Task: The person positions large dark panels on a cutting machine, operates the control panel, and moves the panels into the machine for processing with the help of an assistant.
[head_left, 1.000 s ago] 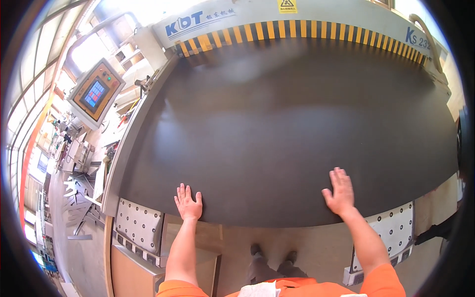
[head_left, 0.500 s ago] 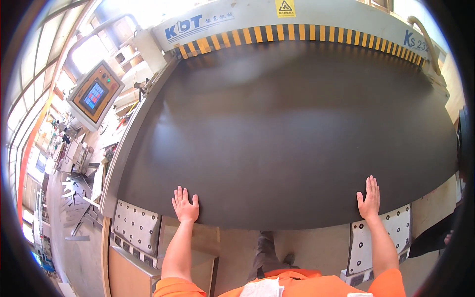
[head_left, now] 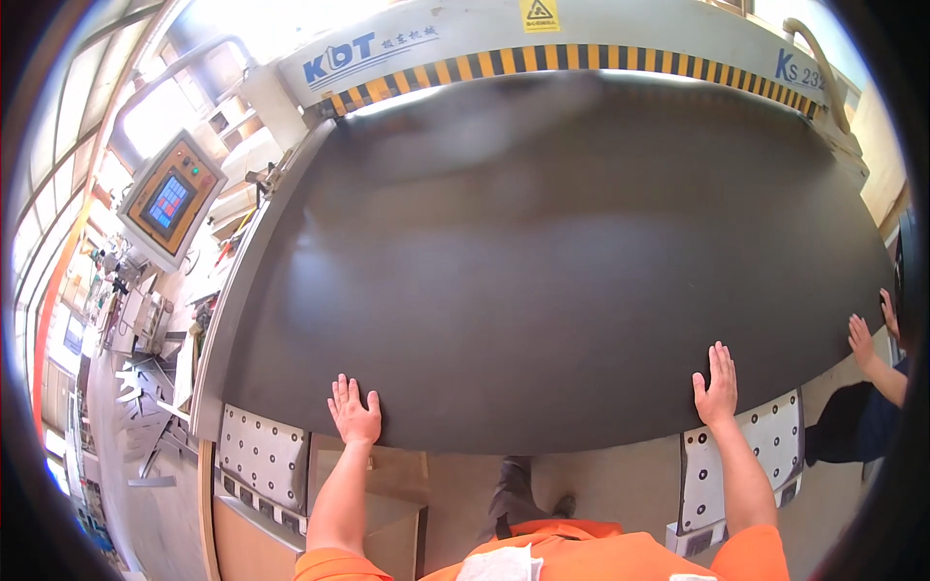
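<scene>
The big dark panel [head_left: 542, 261] filled nearly the whole view, lying flat on the bed of the machine [head_left: 436, 48], its far edge up against the yellow-and-black striped bar [head_left: 581, 58] and its near edge bowed toward the person. Under that near edge sat two perforated grey support plates, one at the left [head_left: 257, 455] and one at the right [head_left: 775, 455], with bare workshop floor between them. Off to the left stood the control console with its lit screen [head_left: 170, 203], well apart from the panel. Both arms came up from below in orange sleeves. The left hand [head_left: 354, 416] lay palm down on the panel's near edge, fingers spread and flat, gripping nothing. The right hand [head_left: 717, 392] did the same farther along the same edge, fingers extended and close together, pressed flat on the surface. At the far right rim a co-worker's hand [head_left: 860, 339] rested on the panel's right-hand edge.
</scene>
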The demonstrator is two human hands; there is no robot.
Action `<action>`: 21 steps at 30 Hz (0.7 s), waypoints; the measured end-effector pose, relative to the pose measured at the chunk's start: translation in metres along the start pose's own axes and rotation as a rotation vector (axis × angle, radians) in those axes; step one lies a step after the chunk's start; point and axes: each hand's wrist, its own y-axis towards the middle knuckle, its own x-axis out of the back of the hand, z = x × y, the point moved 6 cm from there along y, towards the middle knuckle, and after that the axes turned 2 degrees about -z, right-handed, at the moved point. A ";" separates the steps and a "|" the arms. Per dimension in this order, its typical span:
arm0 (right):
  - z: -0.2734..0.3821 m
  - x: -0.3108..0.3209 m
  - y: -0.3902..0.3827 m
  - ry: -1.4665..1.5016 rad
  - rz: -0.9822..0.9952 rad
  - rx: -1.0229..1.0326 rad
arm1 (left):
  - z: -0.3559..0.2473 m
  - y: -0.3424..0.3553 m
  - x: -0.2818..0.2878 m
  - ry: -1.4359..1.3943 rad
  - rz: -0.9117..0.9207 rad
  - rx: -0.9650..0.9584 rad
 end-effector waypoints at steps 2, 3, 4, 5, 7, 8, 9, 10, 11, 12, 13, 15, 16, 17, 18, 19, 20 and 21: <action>0.001 0.001 -0.006 0.003 0.007 -0.010 | 0.001 0.001 -0.003 0.054 0.027 -0.036; 0.005 0.002 -0.010 0.001 0.018 0.007 | 0.002 0.000 -0.003 0.068 0.056 -0.054; 0.010 0.003 -0.014 -0.002 0.031 0.025 | 0.002 0.000 -0.003 0.069 0.062 -0.062; 0.012 0.005 -0.015 0.010 0.049 0.022 | 0.003 -0.001 -0.003 0.075 0.055 -0.069; 0.014 0.005 -0.015 0.007 0.041 0.025 | 0.006 0.000 -0.008 0.070 0.037 -0.078; 0.014 0.006 -0.014 0.010 0.022 0.034 | 0.002 0.002 -0.007 0.071 0.040 -0.085; 0.013 0.007 -0.012 0.009 0.024 0.028 | -0.002 0.002 -0.005 0.060 0.038 -0.075; 0.014 0.010 -0.010 -0.002 0.007 0.033 | -0.005 0.004 -0.003 0.050 0.037 -0.064; 0.015 0.011 -0.009 -0.015 0.000 0.041 | -0.006 0.006 -0.004 0.046 0.031 -0.068; 0.016 0.009 -0.006 -0.018 0.010 0.038 | -0.007 0.008 -0.006 0.050 0.041 -0.067; 0.017 0.008 -0.002 -0.010 0.009 0.034 | -0.008 0.010 -0.006 0.056 0.033 -0.071; 0.018 0.006 0.007 -0.003 0.012 0.029 | -0.011 0.017 -0.008 0.067 0.020 -0.070; 0.018 0.004 0.011 -0.008 0.010 0.030 | -0.012 0.020 -0.010 0.069 0.025 -0.069; 0.018 0.002 0.016 -0.013 0.008 0.031 | -0.014 0.024 -0.012 0.065 0.018 -0.072; 0.017 0.000 0.021 -0.015 0.012 0.032 | -0.016 0.027 -0.013 0.061 0.010 -0.075; 0.016 -0.001 0.027 -0.024 0.007 0.030 | -0.019 0.031 -0.015 0.063 0.014 -0.072; 0.015 -0.003 0.031 -0.033 0.001 0.026 | -0.024 0.035 -0.016 0.057 0.007 -0.075; 0.014 -0.004 0.036 -0.036 -0.014 0.039 | -0.028 0.039 -0.017 0.052 0.001 -0.078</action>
